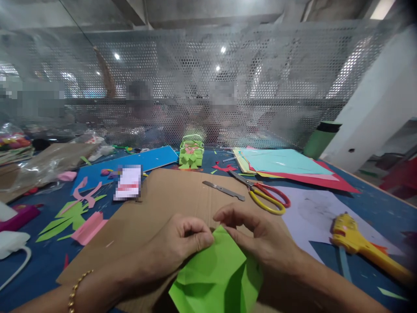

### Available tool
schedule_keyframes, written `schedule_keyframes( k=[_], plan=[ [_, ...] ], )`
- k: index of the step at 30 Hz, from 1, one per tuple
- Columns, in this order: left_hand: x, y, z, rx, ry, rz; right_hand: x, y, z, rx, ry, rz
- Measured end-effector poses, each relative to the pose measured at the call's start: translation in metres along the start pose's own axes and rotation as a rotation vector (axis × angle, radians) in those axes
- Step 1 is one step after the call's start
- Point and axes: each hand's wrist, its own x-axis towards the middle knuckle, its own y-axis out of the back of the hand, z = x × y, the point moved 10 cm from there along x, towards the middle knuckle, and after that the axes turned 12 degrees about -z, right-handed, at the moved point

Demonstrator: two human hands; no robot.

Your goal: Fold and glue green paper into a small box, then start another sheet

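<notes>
A folded green paper sheet (218, 274) lies on a brown cardboard sheet (153, 208) close to me. My left hand (179, 241) is curled, its thumb and fingers pinching the paper's upper left edge. My right hand (257, 234) pinches the top corner from the right, fingers bent over it. Both hands meet at the paper's upper tip. A gold bracelet (76, 289) sits on my left wrist.
Red and yellow scissors (263, 195) and a metal blade (223, 190) lie beyond the hands. A yellow glue gun (358, 243) rests at right. Stacked coloured sheets (286, 167), a green paper basket (191, 153), paper scraps (78, 213) and a mesh screen (208, 87) with people behind it surround the table.
</notes>
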Motion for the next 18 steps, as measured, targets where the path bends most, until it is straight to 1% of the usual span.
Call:
schedule_keyframes(
  k=[3,5,7,13,18],
  plan=[
    [0.000,-0.001,0.001,0.005,-0.016,-0.022,-0.003,0.007,-0.011,-0.047,0.122,0.074],
    [0.000,-0.001,0.001,0.012,-0.020,-0.026,-0.005,0.007,-0.019,-0.069,0.210,0.086],
    [0.000,0.000,0.001,0.020,-0.016,-0.018,-0.006,0.006,-0.023,-0.076,0.262,0.085],
    [0.000,0.004,0.003,0.034,-0.051,0.032,-0.007,0.005,-0.025,-0.068,0.296,0.090],
    [-0.003,0.008,0.006,0.050,-0.089,0.072,-0.006,0.002,-0.021,-0.089,0.267,0.074]
  ],
)
